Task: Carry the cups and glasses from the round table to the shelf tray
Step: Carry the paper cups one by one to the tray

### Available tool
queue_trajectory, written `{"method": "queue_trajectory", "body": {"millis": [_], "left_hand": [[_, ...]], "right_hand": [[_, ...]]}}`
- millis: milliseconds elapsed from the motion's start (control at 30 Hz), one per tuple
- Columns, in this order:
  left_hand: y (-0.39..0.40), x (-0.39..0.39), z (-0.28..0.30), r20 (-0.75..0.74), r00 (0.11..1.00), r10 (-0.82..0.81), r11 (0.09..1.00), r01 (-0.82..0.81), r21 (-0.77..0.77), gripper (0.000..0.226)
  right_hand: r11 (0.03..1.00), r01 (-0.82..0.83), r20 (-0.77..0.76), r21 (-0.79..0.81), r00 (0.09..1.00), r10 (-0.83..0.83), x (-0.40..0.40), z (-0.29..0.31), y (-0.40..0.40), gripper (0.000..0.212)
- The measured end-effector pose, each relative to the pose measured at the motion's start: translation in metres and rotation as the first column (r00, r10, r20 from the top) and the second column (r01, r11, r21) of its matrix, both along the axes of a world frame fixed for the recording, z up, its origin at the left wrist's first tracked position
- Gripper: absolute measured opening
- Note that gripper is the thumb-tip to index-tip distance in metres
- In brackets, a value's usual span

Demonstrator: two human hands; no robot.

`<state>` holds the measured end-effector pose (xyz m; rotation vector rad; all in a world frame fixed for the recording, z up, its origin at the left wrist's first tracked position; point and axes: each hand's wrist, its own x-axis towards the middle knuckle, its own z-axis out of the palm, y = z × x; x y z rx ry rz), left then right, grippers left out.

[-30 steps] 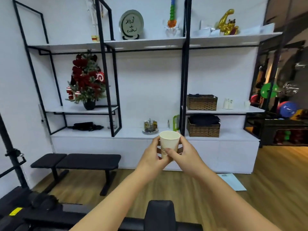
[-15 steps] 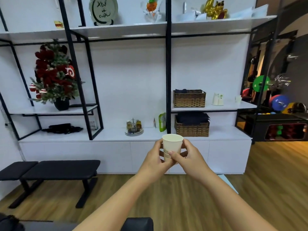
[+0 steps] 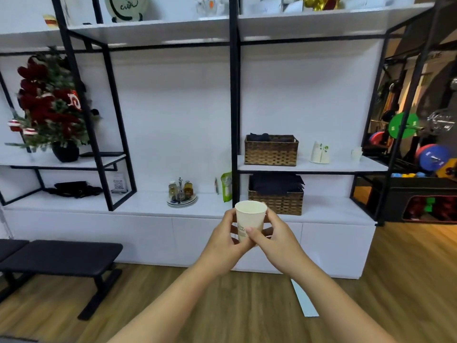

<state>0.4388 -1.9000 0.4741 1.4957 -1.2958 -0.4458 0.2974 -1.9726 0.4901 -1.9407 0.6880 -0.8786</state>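
Observation:
A white paper cup (image 3: 250, 216) with a small green print stands upright in front of me, held at chest height. My left hand (image 3: 223, 243) grips its left side and my right hand (image 3: 277, 241) grips its right side, thumb across the front. Beyond the cup, on the low white shelf top, a round tray (image 3: 182, 201) carries a few small glass bottles. Higher on the right shelf stands a stack of white paper cups (image 3: 320, 152), with a small white cup (image 3: 356, 153) further right.
A black-framed white shelf unit (image 3: 233, 107) fills the wall ahead. Two wicker baskets (image 3: 271, 150) sit right of its centre post, a green pouch (image 3: 226, 185) beside it. A black bench (image 3: 59, 256) stands low left. Gym weights (image 3: 403, 125) crowd the right.
The shelf unit has grown larger and shifted left in view as I walk toward it. Both hands still hold the cup the same way.

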Motion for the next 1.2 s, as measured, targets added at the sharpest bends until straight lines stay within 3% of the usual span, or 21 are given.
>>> {"method": "queue_trajectory", "body": {"millis": [233, 467, 700, 967, 1200], "left_hand": [[-0.112, 0.032, -0.010, -0.029, 0.999, 0.019, 0.999, -0.020, -0.040, 0.058], [-0.218, 0.113, 0.000, 0.002, 0.994, 0.109, 0.992, -0.109, -0.064, 0.054], [-0.289, 0.200, -0.005, 0.034, 0.974, 0.224, 0.974, -0.222, -0.050, 0.057], [-0.364, 0.300, -0.028, 0.047, 0.939, 0.340, 0.939, -0.336, -0.071, 0.045], [-0.464, 0.420, -0.041, 0.144, 0.864, 0.482, 0.875, -0.469, -0.120, 0.077]], "right_hand": [[0.999, -0.030, -0.011, -0.045, 1.000, 0.029, 0.037, -0.008, -0.122, 0.057], [0.987, -0.135, -0.033, -0.086, 0.991, 0.132, 0.131, 0.003, -0.244, 0.057], [0.976, -0.210, -0.009, -0.061, 0.978, 0.209, 0.229, -0.008, -0.334, 0.060], [0.946, -0.324, 0.045, 0.029, 0.945, 0.323, 0.347, -0.034, -0.421, 0.045], [0.927, -0.353, 0.073, 0.128, 0.935, 0.346, 0.482, -0.037, -0.527, 0.038]]}}
